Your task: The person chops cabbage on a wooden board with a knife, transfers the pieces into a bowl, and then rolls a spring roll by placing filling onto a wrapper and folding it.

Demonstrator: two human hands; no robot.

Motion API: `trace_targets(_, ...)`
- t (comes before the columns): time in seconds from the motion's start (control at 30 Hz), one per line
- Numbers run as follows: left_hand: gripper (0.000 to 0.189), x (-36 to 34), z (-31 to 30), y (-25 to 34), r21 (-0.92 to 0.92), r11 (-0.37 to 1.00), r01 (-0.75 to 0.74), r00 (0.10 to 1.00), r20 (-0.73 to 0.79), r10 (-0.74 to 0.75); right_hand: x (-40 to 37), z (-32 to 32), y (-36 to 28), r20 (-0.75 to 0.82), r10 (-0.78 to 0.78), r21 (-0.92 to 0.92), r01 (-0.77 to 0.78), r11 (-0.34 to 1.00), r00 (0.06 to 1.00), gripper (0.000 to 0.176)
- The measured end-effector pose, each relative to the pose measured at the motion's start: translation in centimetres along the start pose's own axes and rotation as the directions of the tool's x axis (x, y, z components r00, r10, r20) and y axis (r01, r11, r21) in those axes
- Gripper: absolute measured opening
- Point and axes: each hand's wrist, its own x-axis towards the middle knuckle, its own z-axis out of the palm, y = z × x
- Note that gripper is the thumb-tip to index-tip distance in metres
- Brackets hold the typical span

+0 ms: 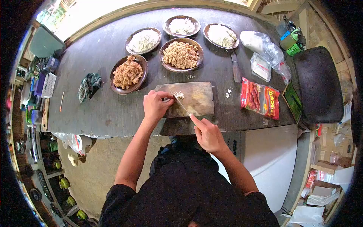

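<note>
— Shreds [179, 95] lie in a small pale heap on the upper left part of the cutting board [200, 99]; our left hand [155, 106] is right beside them, fingers bent and bunched tight, tips down at the heap; whether they pinch anything we cannot tell.

— And our right hand [207, 134] is closed round the handle of the knife [183, 105], forefinger stretched along its back; the blade slants up to the heap, its tip just beside our left fingertips.

— That nearness is what worries us; if the blade skids on the board, or we let a fingertip lie out flat, we judge it could nick a finger.

— We agree; a forefinger on the spine gives little hold as well, so a twist of the handle might tip the edge sideways.

— Scatter is the other risk; a few white bits [228, 92] already lie on the table [94, 56] right of the board, near the red packet [260, 99]; a hard chop could throw more off.

— The board also sits close to the near edge of the table; if we lean on its front rim, it might shift toward us.

— The nearest bowl [128, 91] of brown pieces stands just behind the board, clear of the blade; we see little danger there.
</note>
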Motion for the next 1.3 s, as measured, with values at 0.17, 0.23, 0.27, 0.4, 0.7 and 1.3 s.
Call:
trace_targets(0.17, 0.015, 0.2, 0.1, -0.2, 0.034, 0.999, -0.032, 0.999, -0.002, 0.033, 0.5, 0.9, -0.2, -0.030, 0.003, -0.088, -0.006, 0.996, 1.000, 0.048)
trace_targets(0.23, 0.014, 0.2, 0.0, -0.2, -0.008, 0.998, -0.059, 0.998, -0.010, 0.059, 0.5, 1.1, -0.3, -0.043, 0.006, -0.100, -0.010, 0.995, 0.999, 0.048)
trace_targets(0.27, 0.014, 0.1, 0.1, -0.2, -0.008, 0.998, -0.059, 0.998, -0.012, 0.059, 0.5, 1.2, -0.3, -0.053, 0.007, -0.111, -0.013, 0.994, 0.999, 0.048)
trace_targets(0.4, 0.013, -0.2, 0.1, 0.1, 0.010, 0.998, -0.058, 0.997, -0.043, 0.058, -0.2, 1.0, 0.4, -0.092, 0.001, -0.041, -0.005, 0.999, 0.996, 0.049)
trace_targets(0.7, 0.011, 0.1, 0.4, -0.4, -0.019, 0.998, -0.055, 0.998, -0.043, 0.054, 0.0, 1.4, -0.1, -0.048, 0.000, 0.002, 0.000, 1.000, 0.999, 0.049)
trace_targets(1.3, 0.011, 0.0, 0.3, 0.0, 0.048, 0.995, -0.083, 0.995, -0.060, 0.086, -0.4, 2.2, -0.2, -0.069, 0.001, -0.019, -0.003, 1.000, 0.998, 0.050)
